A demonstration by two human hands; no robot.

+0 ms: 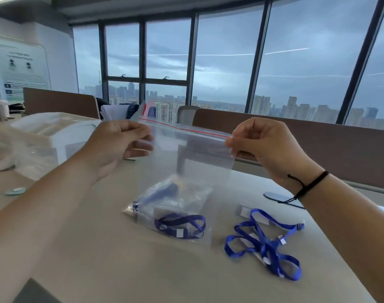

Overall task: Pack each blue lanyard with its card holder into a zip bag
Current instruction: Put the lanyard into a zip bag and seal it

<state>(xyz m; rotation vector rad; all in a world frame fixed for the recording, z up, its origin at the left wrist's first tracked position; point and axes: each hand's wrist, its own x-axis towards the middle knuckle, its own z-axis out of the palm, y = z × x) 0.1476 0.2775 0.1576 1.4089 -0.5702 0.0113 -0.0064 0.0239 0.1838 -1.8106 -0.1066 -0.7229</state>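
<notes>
I hold a clear zip bag (186, 162) with a red zip line up above the table. My left hand (119, 145) pinches its top left corner and my right hand (263, 145) pinches its top right corner. A blue lanyard (180, 225) with its card holder lies in the bottom of this bag. Behind it on the table lies another packed zip bag (162, 193) with blue inside. To the right, several loose blue lanyards (265, 243) lie tangled on the table with clear card holders (244, 212) under them.
The beige table (121, 259) carries a white box (55, 132) and clear plastic at the left. A small pale green oval (15, 190) lies near the left edge. Brown desk dividers (317, 145) stand behind, with large windows beyond.
</notes>
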